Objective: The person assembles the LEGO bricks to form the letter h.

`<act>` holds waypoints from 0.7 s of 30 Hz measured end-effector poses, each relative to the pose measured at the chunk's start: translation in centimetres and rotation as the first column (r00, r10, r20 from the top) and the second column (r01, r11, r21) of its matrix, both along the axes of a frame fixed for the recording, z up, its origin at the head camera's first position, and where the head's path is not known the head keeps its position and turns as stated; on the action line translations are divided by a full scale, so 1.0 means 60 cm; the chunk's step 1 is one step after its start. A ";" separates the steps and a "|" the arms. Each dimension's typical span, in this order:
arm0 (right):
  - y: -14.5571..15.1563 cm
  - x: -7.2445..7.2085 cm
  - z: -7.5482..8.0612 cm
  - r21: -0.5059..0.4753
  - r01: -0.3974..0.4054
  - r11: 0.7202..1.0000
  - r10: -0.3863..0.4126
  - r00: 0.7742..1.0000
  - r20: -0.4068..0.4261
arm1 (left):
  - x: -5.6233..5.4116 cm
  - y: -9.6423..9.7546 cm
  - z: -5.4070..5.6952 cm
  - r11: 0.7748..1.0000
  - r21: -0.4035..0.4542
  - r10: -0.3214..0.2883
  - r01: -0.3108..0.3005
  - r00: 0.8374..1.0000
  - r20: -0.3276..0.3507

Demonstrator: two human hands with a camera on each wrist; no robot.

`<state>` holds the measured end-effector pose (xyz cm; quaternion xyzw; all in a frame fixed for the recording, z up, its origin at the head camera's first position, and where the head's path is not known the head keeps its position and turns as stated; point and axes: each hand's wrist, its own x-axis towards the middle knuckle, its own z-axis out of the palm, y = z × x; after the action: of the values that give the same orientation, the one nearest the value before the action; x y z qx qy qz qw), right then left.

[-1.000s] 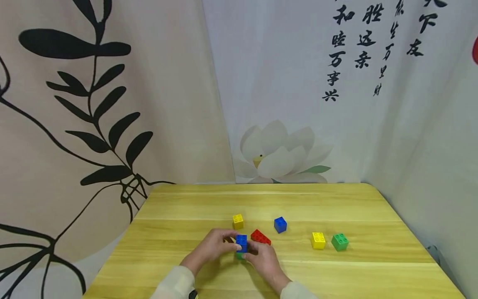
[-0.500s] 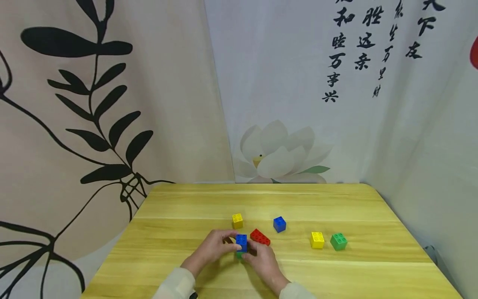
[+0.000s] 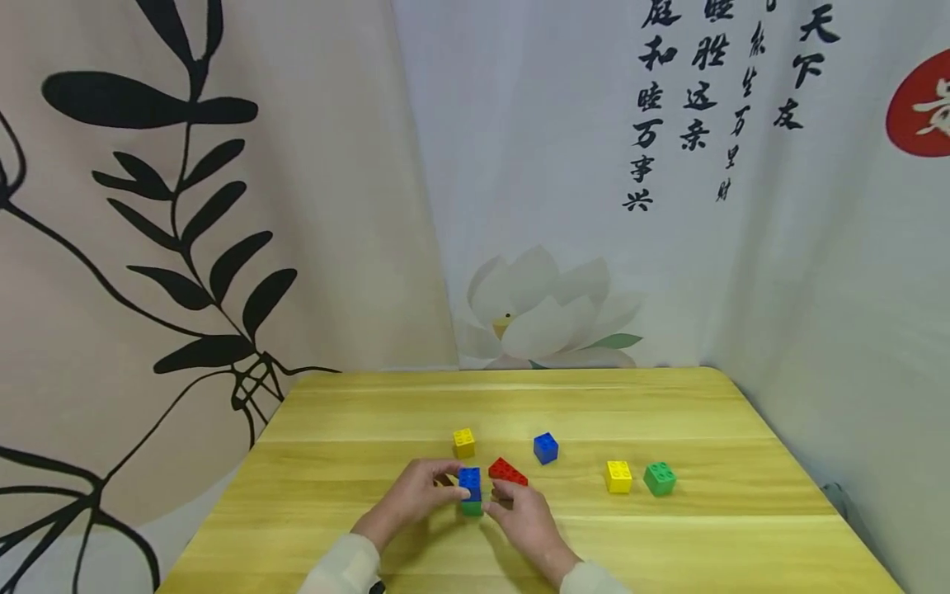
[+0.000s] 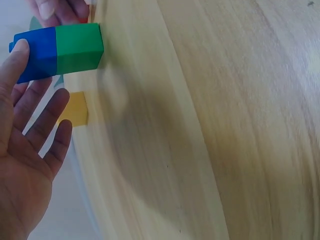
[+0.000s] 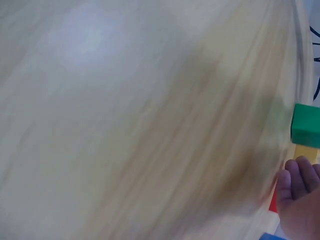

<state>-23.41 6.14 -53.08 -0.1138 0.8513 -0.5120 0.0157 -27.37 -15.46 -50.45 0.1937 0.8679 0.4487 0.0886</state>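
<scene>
A blue building brick (image 3: 469, 487) sits on top of a green building brick (image 3: 471, 509), joined as one small stack. My left hand (image 3: 416, 497) pinches the blue brick between thumb and fingers; in the left wrist view the thumb lies across the blue brick (image 4: 40, 57), and the green brick (image 4: 79, 47) shows whole. My right hand (image 3: 525, 521) is just right of the stack, with a small gap between its loosely bent fingers and the green brick. The right wrist view has the right hand (image 5: 302, 202) apart from the green brick (image 5: 307, 125), holding nothing.
Just beyond the right hand lies a red brick (image 3: 508, 471). Farther back are a yellow brick (image 3: 463, 443) and another blue brick (image 3: 545, 448). To the right, a second yellow brick (image 3: 618, 477) stands next to another green brick (image 3: 660, 478) on the wooden table (image 3: 712, 544).
The right fingers have come off the stack and moved slightly right, uncovering more of the green brick. The left hand keeps its pinch on the blue brick. The head view has shifted a little.
</scene>
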 end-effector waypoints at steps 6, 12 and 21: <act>0.013 0.003 0.007 -0.005 0.029 1.000 -0.029 0.999 -0.038 | -0.001 -0.030 0.000 0.994 -0.108 -0.035 0.028 0.997 -0.068; 0.027 -0.001 0.011 0.001 0.045 0.999 -0.045 0.999 -0.028 | 0.001 -0.062 -0.020 0.990 -0.144 0.007 -0.011 0.999 -0.031; 0.055 -0.009 0.021 0.036 0.113 0.993 -0.112 0.993 -0.039 | -0.021 -0.066 0.019 0.981 -0.150 0.118 -0.126 0.991 -0.067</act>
<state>-23.92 9.44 -51.81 -0.0748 0.8662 -0.4934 -0.0269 -28.63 -19.41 -49.28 0.1456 0.9124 0.3792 0.0504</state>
